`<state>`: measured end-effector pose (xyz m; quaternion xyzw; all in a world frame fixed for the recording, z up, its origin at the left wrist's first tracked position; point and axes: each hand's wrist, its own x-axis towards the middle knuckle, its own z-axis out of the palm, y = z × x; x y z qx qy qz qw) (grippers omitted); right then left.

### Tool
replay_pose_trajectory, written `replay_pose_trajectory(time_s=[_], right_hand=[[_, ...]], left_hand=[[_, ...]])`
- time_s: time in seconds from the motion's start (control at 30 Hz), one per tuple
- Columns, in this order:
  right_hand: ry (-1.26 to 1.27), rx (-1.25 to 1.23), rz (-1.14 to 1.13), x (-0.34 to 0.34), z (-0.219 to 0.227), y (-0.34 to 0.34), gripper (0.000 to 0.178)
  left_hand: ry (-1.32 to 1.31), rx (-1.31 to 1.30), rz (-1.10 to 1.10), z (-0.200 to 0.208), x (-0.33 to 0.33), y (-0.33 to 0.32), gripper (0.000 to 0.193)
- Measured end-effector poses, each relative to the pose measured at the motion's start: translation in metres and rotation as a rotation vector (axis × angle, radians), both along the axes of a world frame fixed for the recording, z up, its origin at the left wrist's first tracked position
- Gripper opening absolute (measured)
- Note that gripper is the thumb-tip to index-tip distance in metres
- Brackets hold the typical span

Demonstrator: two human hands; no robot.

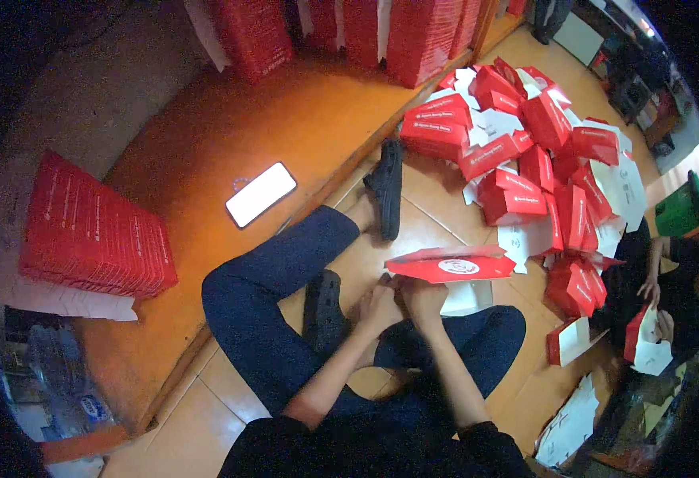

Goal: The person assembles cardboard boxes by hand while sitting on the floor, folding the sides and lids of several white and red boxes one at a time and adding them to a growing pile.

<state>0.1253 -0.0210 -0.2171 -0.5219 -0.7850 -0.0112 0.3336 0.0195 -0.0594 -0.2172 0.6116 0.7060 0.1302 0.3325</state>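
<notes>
Left hand (379, 307) and right hand (424, 296) sit side by side just below picture centre, both clasping the near edge of a partly folded red carton (451, 265); fingers are curled onto its flap. The carton is held above the lap, red panel with a round white mark facing up, a white inner panel hanging beneath it.

At 9 o'clock from the hands, a black sandal (322, 311) rests on the tiled floor (433, 199); a second black sandal (385, 188) lies at 12 o'clock on the outstretched foot. At 1 to 3 o'clock, a heap of finished red boxes (537, 167) covers the floor. At 10 o'clock, a phone (260, 193) with lit screen lies on an orange platform (286, 119). Further at 9 o'clock stands a stack of flat red cartons (94, 231). At 3 o'clock, another person's hands (656, 307) handle a white-and-red carton.
</notes>
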Motion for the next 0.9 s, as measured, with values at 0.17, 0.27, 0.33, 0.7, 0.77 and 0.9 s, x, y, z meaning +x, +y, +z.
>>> replay_pose_trajectory(time_s=[0.17, 0.27, 0.33, 0.7, 0.77, 0.9], right_hand=[[0.061, 0.005, -0.073, -0.003, -0.002, 0.0, 0.012], [0.083, 0.093, -0.069, -0.001, -0.005, -0.002, 0.012], [0.058, -0.067, -0.062, -0.001, -0.008, -0.004, 0.015], [0.123, -0.104, 0.018, 0.03, -0.028, 0.009, 0.026], [0.036, -0.278, -0.021, 0.043, -0.017, 0.015, 0.035], [0.007, -0.231, -0.544, 0.065, 0.031, 0.015, 0.041]], left_hand=[[-0.088, 0.116, 0.056, -0.002, 0.003, -0.002, 0.037], [-0.071, 0.067, 0.063, 0.004, 0.002, -0.004, 0.038], [-0.07, 0.008, 0.048, 0.01, -0.001, 0.0, 0.038], [-0.298, 0.103, 0.072, -0.04, 0.015, 0.003, 0.043], [-0.537, 0.189, 0.119, -0.044, 0.003, 0.007, 0.041], [-0.488, 0.347, 0.258, -0.051, -0.024, 0.022, 0.044]])
